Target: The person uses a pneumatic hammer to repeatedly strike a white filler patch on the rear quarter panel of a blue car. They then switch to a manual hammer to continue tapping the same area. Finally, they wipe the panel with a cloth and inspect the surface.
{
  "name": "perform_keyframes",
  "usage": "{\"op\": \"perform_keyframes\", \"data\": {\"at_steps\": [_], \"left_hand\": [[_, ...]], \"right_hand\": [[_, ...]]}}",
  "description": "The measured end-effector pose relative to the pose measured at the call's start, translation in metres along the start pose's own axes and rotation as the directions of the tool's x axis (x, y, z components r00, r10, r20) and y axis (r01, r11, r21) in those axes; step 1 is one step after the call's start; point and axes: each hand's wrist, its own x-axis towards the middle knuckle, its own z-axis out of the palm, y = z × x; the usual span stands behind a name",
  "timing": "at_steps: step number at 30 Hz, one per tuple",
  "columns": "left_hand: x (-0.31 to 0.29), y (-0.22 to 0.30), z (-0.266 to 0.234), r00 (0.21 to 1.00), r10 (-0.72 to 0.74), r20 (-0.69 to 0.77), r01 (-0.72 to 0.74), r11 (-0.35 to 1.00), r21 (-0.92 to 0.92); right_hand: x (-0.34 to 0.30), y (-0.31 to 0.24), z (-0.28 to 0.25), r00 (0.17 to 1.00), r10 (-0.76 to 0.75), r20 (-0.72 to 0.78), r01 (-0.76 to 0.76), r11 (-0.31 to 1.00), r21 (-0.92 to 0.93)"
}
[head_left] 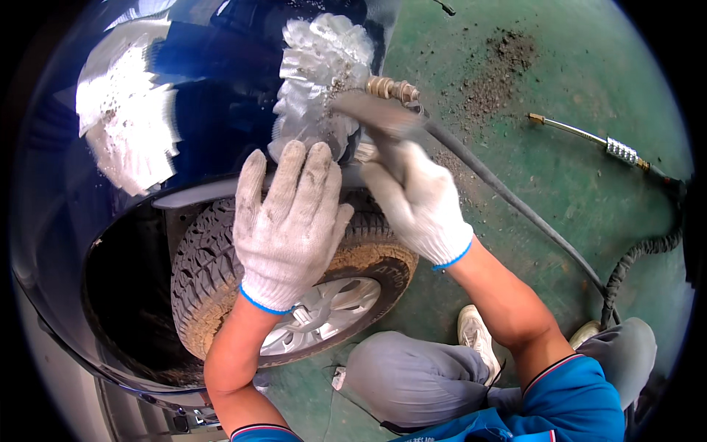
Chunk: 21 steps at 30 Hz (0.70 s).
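Here's the hammer [375,114], its head a blur right over the crumb-strewn bare-metal patch [324,59] on the dark blue car body [221,66]! The right hand [423,195], in a white knit glove, has its grip curled snugly round the handle. And the left hand [294,221], gloved too: grip flattened out, fingers extended, nothing held, fingertips at the patch's lower edge; whether they press, can't tell! Below, a mud-caked tyre [210,269] on a silver wheel [346,306]. A second stripped patch [129,110] gleams at left. Beside the hammer, a brass-coloured coupling [390,88], near a dark hose [501,184]. Out right, on the green floor [618,66], scattered dirt [508,59] and a slim rod tool [621,150] with a ribbed metal sleeve.
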Motion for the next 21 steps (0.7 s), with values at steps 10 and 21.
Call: {"op": "perform_keyframes", "data": {"at_steps": [10,21], "left_hand": [[0.001,-0.001,0.001,0.999,0.016,-0.052,-0.019,0.998,-0.064],[-0.003,-0.003,0.006,0.994,0.016,-0.109,-0.027,0.995,-0.096]], "right_hand": [[0.000,0.006,-0.004,0.996,0.014,0.084,-0.014,1.000,-0.002],[-0.010,0.006,0.000,0.998,-0.033,0.046,0.028,0.995,0.092]]}}
